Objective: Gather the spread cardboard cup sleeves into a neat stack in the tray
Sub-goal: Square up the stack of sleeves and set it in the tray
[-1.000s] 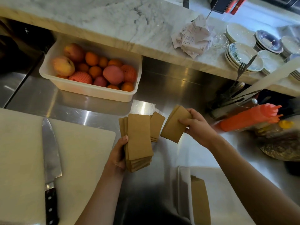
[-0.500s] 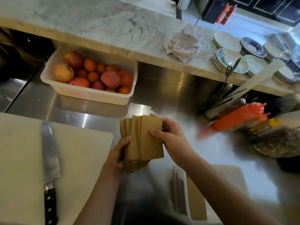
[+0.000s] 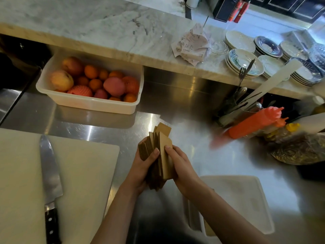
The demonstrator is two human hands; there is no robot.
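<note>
1. Nearest, bottom right: white tray point(image 3: 242, 196), right under the right forearm, so only a short move from here.
2. Gripping the cup sleeves point(image 3: 155, 148) with left hand point(image 3: 140, 170) and right hand point(image 3: 182, 167), fingers curled round from either side, just above the steel counter point(image 3: 219, 155). Bundle fanned and messy, one corner point(image 3: 163, 128) poking out the top.
3. Probably best to loosen up a bit, tap the edges square on the counter, then lower into the tray – squeezing harder won't line anything up.
4. Further back, fruit tub point(image 3: 91, 104) – well clear.
</note>
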